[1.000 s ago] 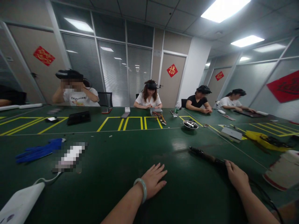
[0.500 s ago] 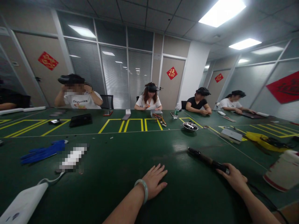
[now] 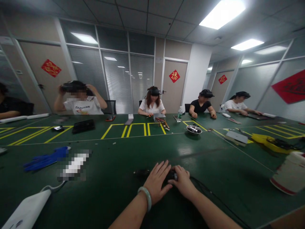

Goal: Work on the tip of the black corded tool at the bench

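A dark, slim corded tool (image 3: 141,173) lies on the green table (image 3: 114,194) right in front of me. My right hand (image 3: 183,182) is closed around its handle end. My left hand (image 3: 156,180), with a pale green bangle on the wrist, rests on the tool's middle with its fingers spread. Both hands touch each other there and hide most of the tool; only its dark tip shows to the left. A thin black cord (image 3: 207,191) trails from it toward the lower right.
Blue gloves (image 3: 45,159) and a blurred white object (image 3: 73,166) lie to the left, a white box (image 3: 26,210) at the near left. A metal bowl (image 3: 193,129), a grey flat device (image 3: 235,136), a yellow item (image 3: 269,142) and a white cup (image 3: 289,173) sit right. Several people sit across.
My right hand has dragged the tool from the right side of the table to the centre in front of me. My left hand has lifted its fingers onto it.
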`<state>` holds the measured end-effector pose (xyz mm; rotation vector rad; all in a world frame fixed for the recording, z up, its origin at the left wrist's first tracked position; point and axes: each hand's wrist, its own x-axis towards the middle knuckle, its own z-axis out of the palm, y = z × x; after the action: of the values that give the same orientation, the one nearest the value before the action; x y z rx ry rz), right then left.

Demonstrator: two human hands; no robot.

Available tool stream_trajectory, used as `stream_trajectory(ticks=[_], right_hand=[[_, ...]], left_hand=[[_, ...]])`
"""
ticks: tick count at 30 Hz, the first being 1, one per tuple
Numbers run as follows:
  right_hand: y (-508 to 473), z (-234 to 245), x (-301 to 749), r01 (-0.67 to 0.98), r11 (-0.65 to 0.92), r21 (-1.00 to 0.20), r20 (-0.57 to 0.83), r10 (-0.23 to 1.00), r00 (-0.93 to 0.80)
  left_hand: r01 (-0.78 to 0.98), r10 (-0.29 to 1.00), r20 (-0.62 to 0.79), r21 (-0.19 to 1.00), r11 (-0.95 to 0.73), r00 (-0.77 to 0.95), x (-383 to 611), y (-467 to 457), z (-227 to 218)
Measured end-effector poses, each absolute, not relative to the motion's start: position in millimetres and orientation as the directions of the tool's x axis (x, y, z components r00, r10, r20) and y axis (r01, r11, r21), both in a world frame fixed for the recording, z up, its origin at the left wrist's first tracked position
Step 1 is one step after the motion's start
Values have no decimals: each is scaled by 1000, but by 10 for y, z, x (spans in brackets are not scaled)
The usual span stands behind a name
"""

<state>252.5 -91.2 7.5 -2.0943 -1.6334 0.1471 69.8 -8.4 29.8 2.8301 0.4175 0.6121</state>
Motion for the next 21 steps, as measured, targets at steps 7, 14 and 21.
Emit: stream_trajectory(ticks=[7, 14, 21], right_hand=[[-625, -13, 2008, 918, -12, -395, 255, 959, 122], [-1193, 119, 2297, 949, -70, -308, 345, 921, 180], [-1714, 70, 2529, 959, -171, -225, 308, 922, 237]], left_hand=[[371, 468, 424, 294, -881, 775, 670, -9, 247], [384, 489, 344, 331, -862, 801, 677, -11, 211], [411, 509, 239, 360, -837, 827, 708, 19, 219]])
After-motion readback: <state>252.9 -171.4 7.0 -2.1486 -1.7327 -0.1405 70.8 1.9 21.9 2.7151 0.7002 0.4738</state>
